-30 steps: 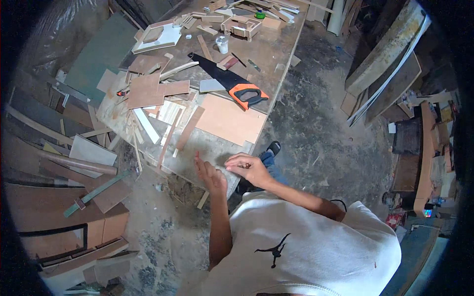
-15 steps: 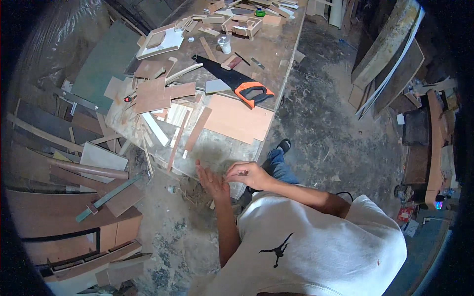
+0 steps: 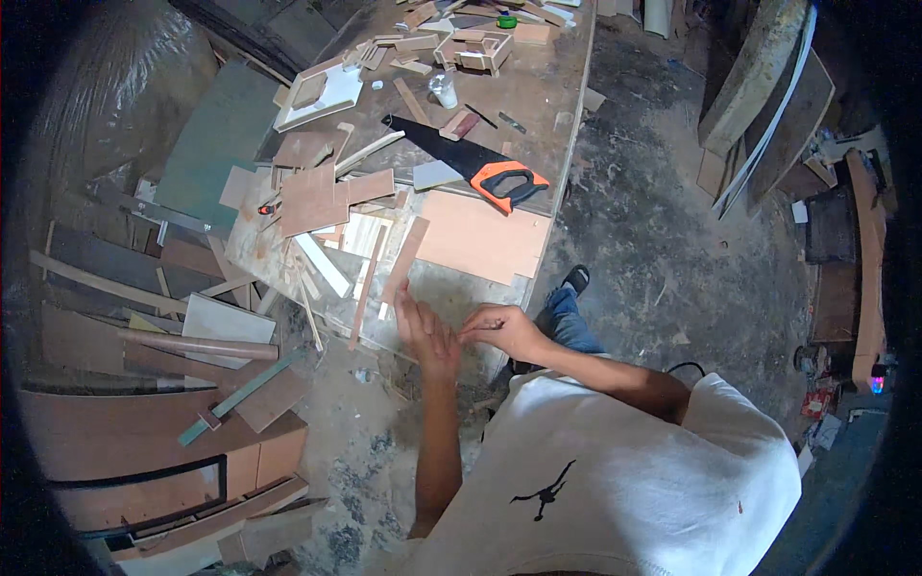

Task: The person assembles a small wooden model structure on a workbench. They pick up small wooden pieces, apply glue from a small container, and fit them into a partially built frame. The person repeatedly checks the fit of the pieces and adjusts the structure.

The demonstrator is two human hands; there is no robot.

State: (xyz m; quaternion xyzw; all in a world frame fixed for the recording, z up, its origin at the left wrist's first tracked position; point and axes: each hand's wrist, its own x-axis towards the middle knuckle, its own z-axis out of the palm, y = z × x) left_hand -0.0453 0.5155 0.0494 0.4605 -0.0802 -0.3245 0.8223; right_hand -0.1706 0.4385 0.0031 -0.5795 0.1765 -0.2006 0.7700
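**Cluttered near edge, small work in the fingers**

The long dusty wooden worktop (image 3: 538, 91) is heaped with offcuts, and that crowding is the main hazard as I judge it. At its near edge lies a flat pale-orange rectangular plywood panel (image 3: 480, 235), one corner close to the drop; a nudge from an elbow could tip it to the sawdust-strewn concrete floor (image 3: 663, 250). Just beyond the panel, toward the right edge, rests a black-bladed handsaw with an orange and black handle (image 3: 480, 168). Its teeth face the loose scraps, so a reach across the panel could snag a sleeve or a knuckle.

Nearer the left of the near edge, a narrow reddish-brown wooden strip (image 3: 403, 259) leans among thin pale slats (image 3: 322, 264) that jut over the edge. The left hand (image 3: 423, 326) hangs just off that edge, fingers straight and spread, palm flat, holding nothing; it is close enough to the strip that a careless sweep might set the whole fan of slats sliding.

The right hand (image 3: 499, 331) is curled narrow, finger and thumb pinched together beside the left palm. What it pinches is too small to tell, if anything. A thing that fine, if dropped, would likely vanish among the scraps below the near edge.
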